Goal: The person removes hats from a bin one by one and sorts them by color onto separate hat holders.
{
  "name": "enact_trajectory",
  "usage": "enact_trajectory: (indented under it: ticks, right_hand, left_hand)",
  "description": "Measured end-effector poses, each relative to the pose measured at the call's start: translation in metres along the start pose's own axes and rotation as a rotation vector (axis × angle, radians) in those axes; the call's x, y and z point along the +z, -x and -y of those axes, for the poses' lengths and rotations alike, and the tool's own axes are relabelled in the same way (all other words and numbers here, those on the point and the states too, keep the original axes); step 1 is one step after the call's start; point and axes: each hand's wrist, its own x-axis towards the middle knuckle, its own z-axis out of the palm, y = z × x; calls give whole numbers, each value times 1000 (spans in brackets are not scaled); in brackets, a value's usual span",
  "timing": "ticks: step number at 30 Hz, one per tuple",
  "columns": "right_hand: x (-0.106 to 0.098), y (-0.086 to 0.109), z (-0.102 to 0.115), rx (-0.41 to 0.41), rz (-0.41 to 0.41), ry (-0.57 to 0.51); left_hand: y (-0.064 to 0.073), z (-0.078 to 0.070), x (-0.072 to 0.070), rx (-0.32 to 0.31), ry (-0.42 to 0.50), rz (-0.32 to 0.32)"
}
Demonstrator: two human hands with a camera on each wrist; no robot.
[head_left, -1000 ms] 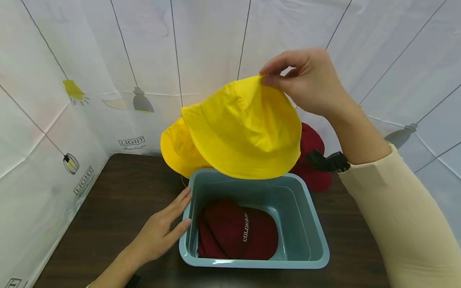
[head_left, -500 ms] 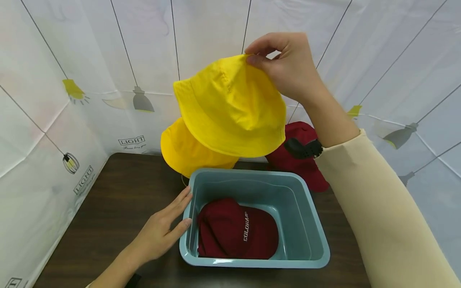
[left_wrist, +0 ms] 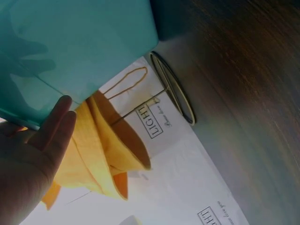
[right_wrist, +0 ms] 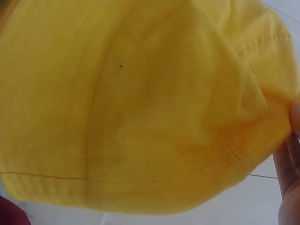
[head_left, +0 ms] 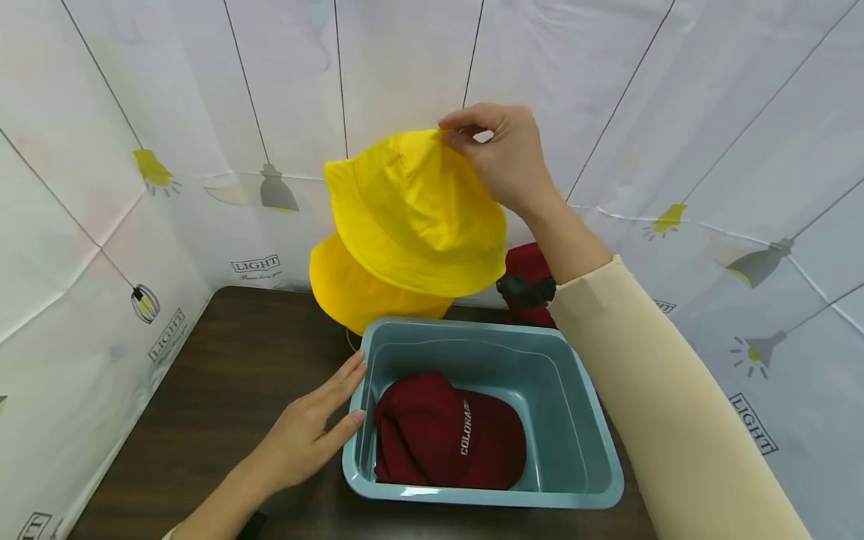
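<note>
In the head view my right hand (head_left: 502, 154) pinches the crown of a yellow bucket hat (head_left: 418, 217) between thumb and fingers. The hat hangs brim down and overlaps a second yellow hat (head_left: 367, 292) behind the basin. Fabric of the held hat (right_wrist: 154, 108) fills most of the right wrist view. My left hand (head_left: 304, 431) rests its extended fingers on the left rim of a blue-grey plastic basin (head_left: 486, 496). Inside the basin lies a maroon cap (head_left: 432, 427) with white lettering, its brim to the right.
Behind the basin, another maroon cap (head_left: 526, 262) is partly covered by my right wrist. A wire stand (left_wrist: 138, 106) with a ring base holds the second yellow hat. A white patterned curtain (head_left: 405, 60) encloses the dark wooden table (head_left: 270, 360) at back and sides.
My right hand has carried the yellow bucket hat leftward, first rising, then coming down over the second yellow hat. The left hand stays on the basin rim.
</note>
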Motion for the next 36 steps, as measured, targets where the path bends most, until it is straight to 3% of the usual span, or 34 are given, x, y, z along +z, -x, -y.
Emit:
enact_trajectory:
  ticks: [17, 36]
  right_hand:
    - [57, 4, -17, -39, 46, -28]
    - [81, 17, -29, 26, 101, 20]
  left_hand:
    - [3, -1, -4, -33, 3, -4]
    - [2, -1, -4, -17, -6, -4]
